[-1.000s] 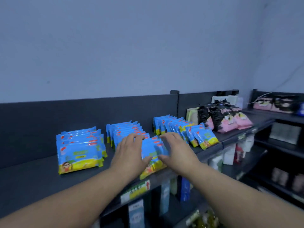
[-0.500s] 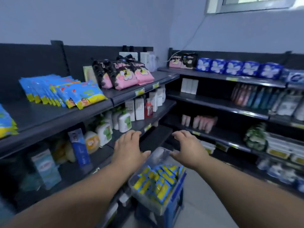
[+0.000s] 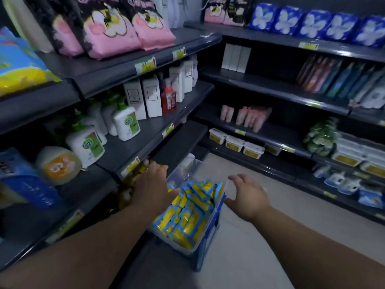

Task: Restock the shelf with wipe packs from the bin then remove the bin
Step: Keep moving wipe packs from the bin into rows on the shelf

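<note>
Low in the centre, the bin sits full of packs. Left hand and right hand hover at its two sides, fingers loose and spread, gripping nothing.

2 hands show: left hand and right hand. 1 clear bin holds wipe packs, too crowded to count. On the shelves: 5 blue flower-print packs, 3 pink-and-black bags, 3 white boxes, at least 3 yellow-labelled tubs, 1 red bottle.
</note>
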Tool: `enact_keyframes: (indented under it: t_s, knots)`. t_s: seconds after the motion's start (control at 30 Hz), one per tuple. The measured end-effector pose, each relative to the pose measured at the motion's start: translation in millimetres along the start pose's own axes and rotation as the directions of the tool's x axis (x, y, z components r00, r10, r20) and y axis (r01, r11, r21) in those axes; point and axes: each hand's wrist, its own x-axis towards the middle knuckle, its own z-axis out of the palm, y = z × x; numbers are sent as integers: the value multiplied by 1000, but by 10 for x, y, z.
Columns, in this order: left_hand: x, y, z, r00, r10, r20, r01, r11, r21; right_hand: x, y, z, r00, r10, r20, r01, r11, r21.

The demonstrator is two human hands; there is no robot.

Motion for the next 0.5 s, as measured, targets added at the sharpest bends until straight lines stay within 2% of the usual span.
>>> enact_keyframes:
  t_s: [0.3,0.5]
  knots:
    - [818,-343,750,990,-35,138,32,999,27,888,80,742,987,39,158,-47,998,43]
    - [801,-669,1472,967,-129,220,132,991,4,1336,117,1610,946,-39,321,14,997,81]
